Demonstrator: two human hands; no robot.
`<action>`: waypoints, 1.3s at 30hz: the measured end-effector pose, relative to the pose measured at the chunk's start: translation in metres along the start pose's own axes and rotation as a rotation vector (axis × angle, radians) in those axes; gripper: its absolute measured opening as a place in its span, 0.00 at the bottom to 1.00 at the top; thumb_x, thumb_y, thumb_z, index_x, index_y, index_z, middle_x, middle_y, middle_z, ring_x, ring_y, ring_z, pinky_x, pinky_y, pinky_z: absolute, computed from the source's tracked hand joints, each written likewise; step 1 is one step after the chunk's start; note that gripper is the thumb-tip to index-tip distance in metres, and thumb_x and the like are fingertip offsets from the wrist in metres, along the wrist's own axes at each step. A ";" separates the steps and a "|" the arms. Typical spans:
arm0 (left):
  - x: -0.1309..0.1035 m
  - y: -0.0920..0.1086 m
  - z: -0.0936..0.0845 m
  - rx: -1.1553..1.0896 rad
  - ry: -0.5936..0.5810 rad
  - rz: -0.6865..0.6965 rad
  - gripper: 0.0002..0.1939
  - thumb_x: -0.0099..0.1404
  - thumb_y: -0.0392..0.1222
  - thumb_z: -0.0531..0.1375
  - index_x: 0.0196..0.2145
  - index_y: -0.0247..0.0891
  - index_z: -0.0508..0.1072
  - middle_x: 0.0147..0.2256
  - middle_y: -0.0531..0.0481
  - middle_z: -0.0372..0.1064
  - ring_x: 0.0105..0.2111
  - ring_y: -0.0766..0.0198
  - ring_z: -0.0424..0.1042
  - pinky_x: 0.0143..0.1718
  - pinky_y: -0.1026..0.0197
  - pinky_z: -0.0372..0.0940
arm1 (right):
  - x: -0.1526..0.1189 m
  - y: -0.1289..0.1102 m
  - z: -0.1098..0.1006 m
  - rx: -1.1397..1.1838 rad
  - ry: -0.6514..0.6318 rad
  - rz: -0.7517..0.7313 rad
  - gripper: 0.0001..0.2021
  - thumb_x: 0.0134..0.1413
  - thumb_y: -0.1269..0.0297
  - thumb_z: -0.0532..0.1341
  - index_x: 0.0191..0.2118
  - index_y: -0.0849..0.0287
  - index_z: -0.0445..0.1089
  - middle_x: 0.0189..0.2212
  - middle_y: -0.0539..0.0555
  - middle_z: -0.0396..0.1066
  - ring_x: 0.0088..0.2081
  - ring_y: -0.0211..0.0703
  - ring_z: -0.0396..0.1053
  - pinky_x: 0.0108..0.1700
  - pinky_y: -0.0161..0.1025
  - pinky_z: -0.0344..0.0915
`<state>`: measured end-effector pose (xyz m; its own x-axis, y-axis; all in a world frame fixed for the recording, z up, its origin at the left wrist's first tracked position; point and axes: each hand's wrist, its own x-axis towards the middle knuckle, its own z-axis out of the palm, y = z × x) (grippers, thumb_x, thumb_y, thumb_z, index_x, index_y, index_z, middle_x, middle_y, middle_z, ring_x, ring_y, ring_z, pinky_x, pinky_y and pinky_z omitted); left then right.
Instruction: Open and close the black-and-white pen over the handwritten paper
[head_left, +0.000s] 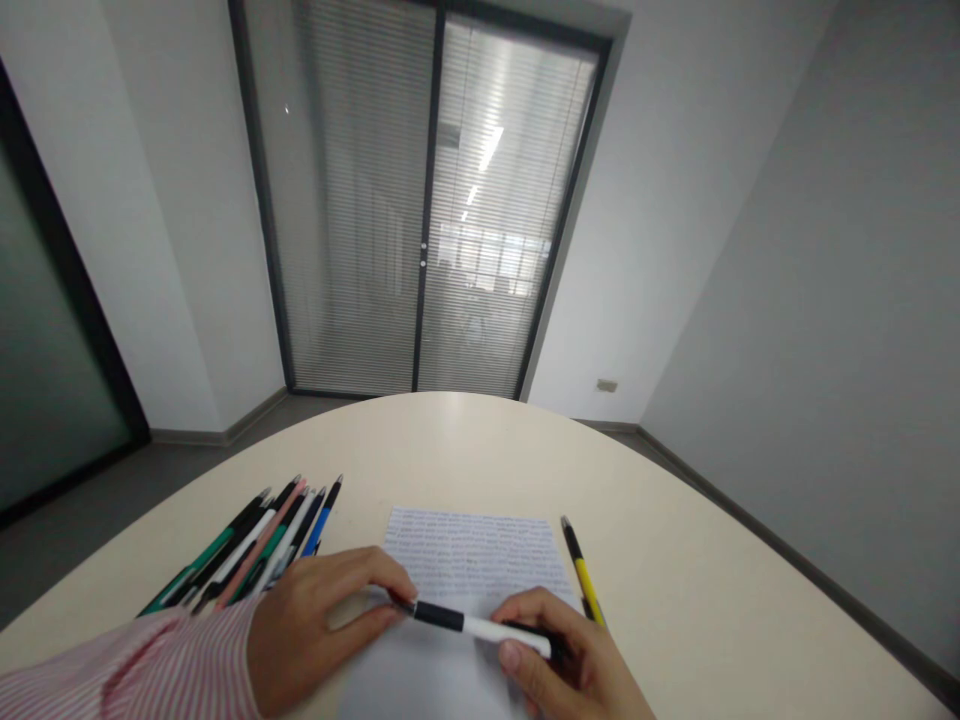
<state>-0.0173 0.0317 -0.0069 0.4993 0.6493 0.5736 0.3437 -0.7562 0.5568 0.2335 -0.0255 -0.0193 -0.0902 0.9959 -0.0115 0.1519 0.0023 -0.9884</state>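
Between two hands low in the frame, held a black-and-white pen (469,623), lying nearly level just above a sheet of paper (480,560). Left hand (315,625), emerging from a pink-striped sleeve (127,670), pinched narrowly with fingertips on the pen's black end. Right hand (570,655), curled around the white end, thumb pressed along the barrel. Both hands closed on the same pen, one at each end.

Judged as a light, stiff, smooth plastic thing, likely a little slippery along the barrel; best gripped by fingertips at the two ends, as seen, or at the darker grip section near the tip. Not fragile under ordinary handling, though any cap or clip probably able to snap off under a hard pull.

Beneath the pen, the paper covered in rows of faint scribbled lines on its far half, flat on a pale, rounded surface (712,560). Just right of the paper, a yellow-and-black pen (583,575), lying alone and pointing away. Left of the paper, near the left hand, a fanned bundle of pens (255,545) in green, black, white, pink and blue. Farther off, a glass door with closed blinds (427,200), grey walls and a grey floor.
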 end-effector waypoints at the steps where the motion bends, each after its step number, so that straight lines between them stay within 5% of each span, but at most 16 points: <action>1: 0.000 -0.001 0.000 -0.002 -0.005 0.007 0.09 0.61 0.31 0.61 0.35 0.45 0.75 0.31 0.59 0.77 0.31 0.69 0.77 0.37 0.73 0.66 | 0.000 0.000 0.000 0.000 0.004 -0.006 0.24 0.45 0.41 0.65 0.34 0.60 0.73 0.23 0.47 0.62 0.22 0.35 0.57 0.24 0.32 0.51; 14: -0.001 -0.003 -0.001 0.035 -0.038 -0.052 0.03 0.60 0.36 0.63 0.30 0.44 0.77 0.26 0.61 0.78 0.25 0.72 0.77 0.30 0.75 0.64 | 0.001 0.004 0.000 -0.004 0.005 -0.006 0.24 0.45 0.40 0.65 0.34 0.59 0.73 0.24 0.47 0.62 0.23 0.35 0.56 0.24 0.33 0.51; 20: -0.001 -0.009 -0.002 0.081 -0.138 -0.006 0.15 0.67 0.40 0.55 0.24 0.40 0.75 0.21 0.57 0.74 0.21 0.70 0.73 0.27 0.72 0.63 | 0.000 0.002 0.004 0.003 0.008 0.021 0.25 0.43 0.39 0.65 0.34 0.58 0.72 0.22 0.46 0.60 0.22 0.35 0.54 0.23 0.34 0.48; 26: -0.002 -0.006 0.000 -0.003 0.010 -0.043 0.10 0.61 0.48 0.64 0.39 0.44 0.76 0.28 0.57 0.77 0.27 0.67 0.76 0.33 0.71 0.67 | 0.000 0.005 0.002 -0.047 0.030 -0.005 0.24 0.44 0.39 0.64 0.33 0.58 0.73 0.23 0.47 0.62 0.23 0.36 0.55 0.24 0.34 0.50; 34: 0.000 -0.003 0.000 -0.028 0.003 0.054 0.09 0.61 0.32 0.62 0.38 0.45 0.74 0.32 0.59 0.77 0.32 0.70 0.76 0.38 0.74 0.65 | 0.001 0.003 0.000 -0.018 0.010 0.005 0.24 0.45 0.40 0.65 0.35 0.59 0.73 0.25 0.48 0.64 0.22 0.34 0.56 0.24 0.33 0.51; 39: 0.000 -0.006 -0.001 -0.007 -0.027 0.038 0.09 0.61 0.30 0.63 0.35 0.44 0.75 0.30 0.61 0.77 0.30 0.72 0.77 0.36 0.76 0.65 | 0.001 0.005 0.000 -0.022 -0.002 -0.001 0.25 0.46 0.39 0.64 0.35 0.60 0.73 0.24 0.47 0.62 0.22 0.34 0.55 0.23 0.33 0.50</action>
<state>-0.0200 0.0362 -0.0093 0.5335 0.6177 0.5778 0.3185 -0.7796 0.5393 0.2343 -0.0241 -0.0242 -0.0920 0.9957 -0.0106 0.1733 0.0055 -0.9849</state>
